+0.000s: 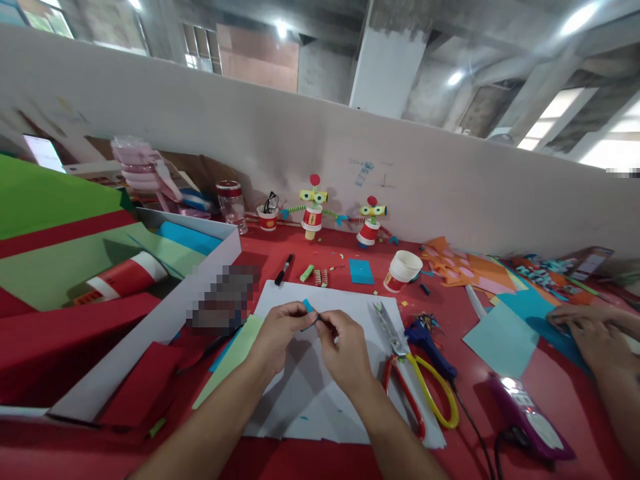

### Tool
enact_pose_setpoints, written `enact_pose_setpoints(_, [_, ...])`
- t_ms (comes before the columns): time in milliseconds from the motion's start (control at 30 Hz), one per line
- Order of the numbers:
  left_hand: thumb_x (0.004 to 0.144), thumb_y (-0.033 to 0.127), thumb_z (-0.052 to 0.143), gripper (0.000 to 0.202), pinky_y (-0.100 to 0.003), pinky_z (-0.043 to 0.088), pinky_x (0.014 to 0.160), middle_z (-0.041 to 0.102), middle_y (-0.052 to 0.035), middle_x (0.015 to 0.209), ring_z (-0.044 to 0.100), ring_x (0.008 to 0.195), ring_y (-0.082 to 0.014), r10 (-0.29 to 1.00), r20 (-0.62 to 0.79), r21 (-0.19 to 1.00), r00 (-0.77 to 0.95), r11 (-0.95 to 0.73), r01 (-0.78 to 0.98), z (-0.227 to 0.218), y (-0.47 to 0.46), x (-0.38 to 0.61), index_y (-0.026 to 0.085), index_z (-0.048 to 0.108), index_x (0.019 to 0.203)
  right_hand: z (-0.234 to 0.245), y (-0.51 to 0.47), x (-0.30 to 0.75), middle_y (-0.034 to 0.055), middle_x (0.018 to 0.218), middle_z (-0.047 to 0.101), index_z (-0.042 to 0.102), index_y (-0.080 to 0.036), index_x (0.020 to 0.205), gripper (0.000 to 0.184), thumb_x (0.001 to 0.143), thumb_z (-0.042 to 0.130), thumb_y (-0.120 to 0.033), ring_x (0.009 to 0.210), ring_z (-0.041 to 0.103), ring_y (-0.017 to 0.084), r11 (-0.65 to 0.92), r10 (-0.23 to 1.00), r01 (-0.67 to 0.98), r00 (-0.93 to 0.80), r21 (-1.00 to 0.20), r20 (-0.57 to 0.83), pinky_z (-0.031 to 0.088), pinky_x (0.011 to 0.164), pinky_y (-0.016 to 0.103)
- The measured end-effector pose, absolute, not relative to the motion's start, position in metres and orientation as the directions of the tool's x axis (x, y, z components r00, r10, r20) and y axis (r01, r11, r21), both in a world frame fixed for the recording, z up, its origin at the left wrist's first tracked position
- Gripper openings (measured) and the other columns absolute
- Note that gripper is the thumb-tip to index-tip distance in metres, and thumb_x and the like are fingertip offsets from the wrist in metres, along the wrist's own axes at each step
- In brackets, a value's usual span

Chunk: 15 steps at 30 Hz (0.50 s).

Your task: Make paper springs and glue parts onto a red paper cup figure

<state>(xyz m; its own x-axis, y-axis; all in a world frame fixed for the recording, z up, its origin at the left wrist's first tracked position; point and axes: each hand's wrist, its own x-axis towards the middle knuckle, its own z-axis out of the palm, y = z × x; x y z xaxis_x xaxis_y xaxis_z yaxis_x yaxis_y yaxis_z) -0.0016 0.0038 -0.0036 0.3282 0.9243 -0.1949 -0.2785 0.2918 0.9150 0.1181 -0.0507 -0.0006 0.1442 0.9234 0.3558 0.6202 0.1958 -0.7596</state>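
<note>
Above a white sheet of paper [300, 400], both hands meet on a small piece of blue paper [309, 307]. My left hand [280, 330] pinches it between thumb and forefinger. From the other side my right hand [345, 343] grips its lower end, where the fingers partly cover it. Right of my hands, scissors [395, 333] with one red and one yellow handle loop lie on the sheet, blades pointing away. A light green sheet [225, 370] lies under my left forearm. Beyond the white sheet are a black marker [284, 269] and a blue paper square [361, 271].
Paper-cup figures [313, 217] stand by the partition, with a white-and-red cup [403, 270] nearer. A blue glue gun [431, 350] and its cord lie right of the scissors. An open box [200, 267] holds coloured paper at left. Another person's hands [595, 333] work at right.
</note>
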Motion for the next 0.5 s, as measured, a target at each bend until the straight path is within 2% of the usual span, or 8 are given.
enact_pose_setpoints(100, [0.052,0.028,0.076,0.021,-0.025,0.032,0.064,0.052,0.004,0.053,0.043,0.059,-0.0106,0.929,-0.194,0.918,0.316,0.286,-0.276,-0.008,0.004,-0.001,0.016,0.058,0.051,0.0,-0.052,0.118,0.0025,0.067,0.062,0.063,-0.018,0.071,0.018,0.084,0.05,-0.02,0.062,0.057,0.015,0.187,0.924,0.635,0.146,-0.749,0.354,0.04,0.059,0.025])
enact_pose_setpoints(300, [0.048,0.029,0.078,0.024,-0.024,0.031,0.059,0.052,0.0035,0.054,0.042,0.056,-0.01,0.893,-0.268,0.874,0.362,0.383,-0.298,-0.007,0.005,0.001,0.016,0.058,0.051,-0.003,-0.05,0.118,-0.001,0.055,0.058,0.064,-0.018,0.068,0.021,0.083,0.052,-0.027,0.051,0.054,0.012,0.105,0.96,0.422,0.192,-0.9,0.202,0.039,0.051,0.021])
enact_pose_setpoints(367, [0.052,0.031,0.078,0.023,-0.024,0.031,0.058,0.053,0.0029,0.057,0.043,0.057,-0.01,0.888,-0.248,0.888,0.388,0.368,-0.275,-0.003,0.004,0.0,0.016,0.06,0.056,-0.001,-0.05,0.12,-0.001,0.055,0.058,0.064,-0.018,0.068,0.021,0.082,0.052,-0.026,0.052,0.054,0.012,0.111,0.953,0.469,0.199,-0.876,0.228,0.038,0.052,0.022])
enact_pose_setpoints(500, [0.057,0.032,0.077,0.022,-0.024,0.033,0.06,0.059,0.0006,0.067,0.047,0.062,-0.0116,0.874,-0.209,0.916,0.439,0.332,-0.225,0.005,0.004,-0.005,0.018,0.068,0.071,0.003,-0.051,0.122,0.0005,0.061,0.06,0.064,-0.018,0.068,0.018,0.082,0.052,-0.021,0.058,0.053,0.013,0.17,0.909,0.66,0.181,-0.732,0.374,0.036,0.057,0.023])
